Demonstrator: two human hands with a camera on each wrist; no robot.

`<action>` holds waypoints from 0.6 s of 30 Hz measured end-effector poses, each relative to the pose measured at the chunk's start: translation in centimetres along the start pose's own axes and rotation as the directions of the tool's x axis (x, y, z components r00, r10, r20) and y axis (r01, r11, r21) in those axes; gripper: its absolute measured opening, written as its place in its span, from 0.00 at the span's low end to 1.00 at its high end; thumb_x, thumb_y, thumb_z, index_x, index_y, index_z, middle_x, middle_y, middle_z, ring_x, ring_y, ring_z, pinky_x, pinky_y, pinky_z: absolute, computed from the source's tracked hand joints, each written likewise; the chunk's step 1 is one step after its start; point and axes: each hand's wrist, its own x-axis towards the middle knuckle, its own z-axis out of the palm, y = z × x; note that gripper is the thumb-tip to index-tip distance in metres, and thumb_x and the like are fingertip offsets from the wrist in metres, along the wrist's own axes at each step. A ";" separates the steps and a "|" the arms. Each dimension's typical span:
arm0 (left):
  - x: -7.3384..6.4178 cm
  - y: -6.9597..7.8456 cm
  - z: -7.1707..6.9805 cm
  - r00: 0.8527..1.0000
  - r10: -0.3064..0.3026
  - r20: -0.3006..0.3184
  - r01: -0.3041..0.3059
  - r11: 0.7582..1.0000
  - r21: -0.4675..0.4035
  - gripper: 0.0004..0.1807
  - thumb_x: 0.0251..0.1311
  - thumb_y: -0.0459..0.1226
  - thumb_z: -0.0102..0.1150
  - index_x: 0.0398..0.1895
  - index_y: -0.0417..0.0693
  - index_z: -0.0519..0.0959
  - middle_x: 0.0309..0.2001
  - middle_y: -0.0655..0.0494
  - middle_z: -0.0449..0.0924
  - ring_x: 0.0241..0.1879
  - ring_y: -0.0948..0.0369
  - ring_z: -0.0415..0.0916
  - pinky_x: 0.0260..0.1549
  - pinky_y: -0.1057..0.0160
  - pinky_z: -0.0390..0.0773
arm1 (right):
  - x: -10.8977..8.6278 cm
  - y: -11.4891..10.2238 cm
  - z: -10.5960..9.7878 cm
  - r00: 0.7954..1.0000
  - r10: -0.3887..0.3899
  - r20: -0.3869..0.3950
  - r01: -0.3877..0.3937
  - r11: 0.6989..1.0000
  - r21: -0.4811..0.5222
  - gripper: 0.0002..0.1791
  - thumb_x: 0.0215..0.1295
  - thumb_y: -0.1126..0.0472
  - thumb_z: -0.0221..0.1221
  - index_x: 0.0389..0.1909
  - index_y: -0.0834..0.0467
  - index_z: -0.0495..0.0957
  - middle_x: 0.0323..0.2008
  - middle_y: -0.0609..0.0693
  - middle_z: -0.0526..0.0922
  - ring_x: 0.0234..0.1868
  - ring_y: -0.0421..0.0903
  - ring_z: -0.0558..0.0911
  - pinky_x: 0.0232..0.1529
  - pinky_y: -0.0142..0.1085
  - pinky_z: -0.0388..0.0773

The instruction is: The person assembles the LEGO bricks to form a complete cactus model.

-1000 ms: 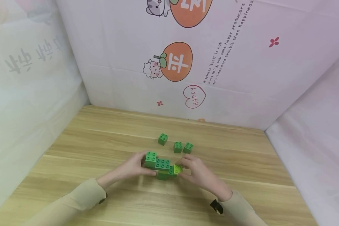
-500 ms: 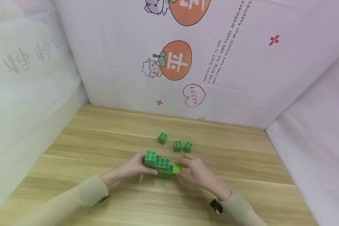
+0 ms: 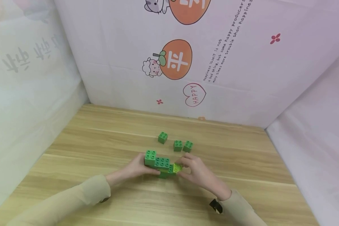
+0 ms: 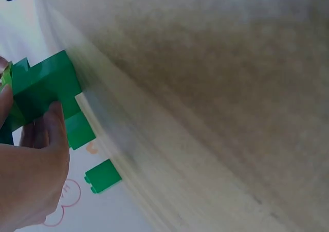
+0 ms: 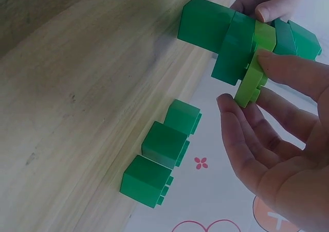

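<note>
A stepped build of green toy building bricks [image 3: 162,163] stands at the middle of the table. My left hand [image 3: 137,167] grips its left part, thumb along the near side. A bright green brick [image 3: 150,157] tops that left end. On the right, my right hand [image 3: 199,172] pinches a thin lime brick [image 3: 177,168] at the build's low end. In the right wrist view, thumb and fingers hold the lime brick [image 5: 250,80] against a dark green brick [image 5: 234,49]. My left hand [image 4: 36,178] hides part of the build in the left wrist view.
Behind the build lie three loose green bricks: one to the left [image 3: 163,137], one in the middle [image 3: 178,145] and one to the right [image 3: 188,146]. A printed white cloth [image 3: 228,103] rises along the back edge of the wooden table [image 3: 115,131].
My left thumb has slid slightly right along the near side of the build, and the left forearm has shifted with it. My right hand keeps its pinch on the lime brick.
</note>
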 end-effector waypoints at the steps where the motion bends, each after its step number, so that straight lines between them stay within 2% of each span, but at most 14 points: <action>1: 0.0 0.0 0.1 1.000 0.004 -0.006 -0.004 1.000 -0.002 0.26 0.50 0.36 0.74 0.55 0.42 0.80 0.53 0.46 0.85 0.54 0.52 0.83 0.60 0.62 0.80 | 0.0 0.0 0.0 1.000 0.002 0.002 -0.002 1.000 -0.001 0.17 0.53 0.64 0.71 0.45 0.60 0.82 0.41 0.51 0.84 0.40 0.48 0.85 0.43 0.36 0.87; 7: 0.0 -0.2 0.2 0.999 0.012 -0.033 -0.012 1.000 0.006 0.26 0.49 0.37 0.75 0.53 0.42 0.81 0.51 0.46 0.86 0.52 0.54 0.84 0.56 0.69 0.80 | 0.0 -0.1 0.0 1.000 0.008 0.003 -0.008 1.000 0.002 0.17 0.53 0.65 0.71 0.45 0.60 0.83 0.41 0.52 0.84 0.40 0.47 0.85 0.43 0.36 0.87; 18: -0.1 0.0 0.2 0.999 -0.002 -0.035 0.002 1.000 0.017 0.25 0.48 0.37 0.76 0.52 0.43 0.81 0.50 0.47 0.86 0.51 0.54 0.85 0.54 0.71 0.81 | 0.0 -0.2 0.2 1.000 -0.006 -0.014 0.006 1.000 0.005 0.17 0.51 0.67 0.71 0.44 0.60 0.83 0.41 0.51 0.85 0.40 0.45 0.85 0.42 0.34 0.87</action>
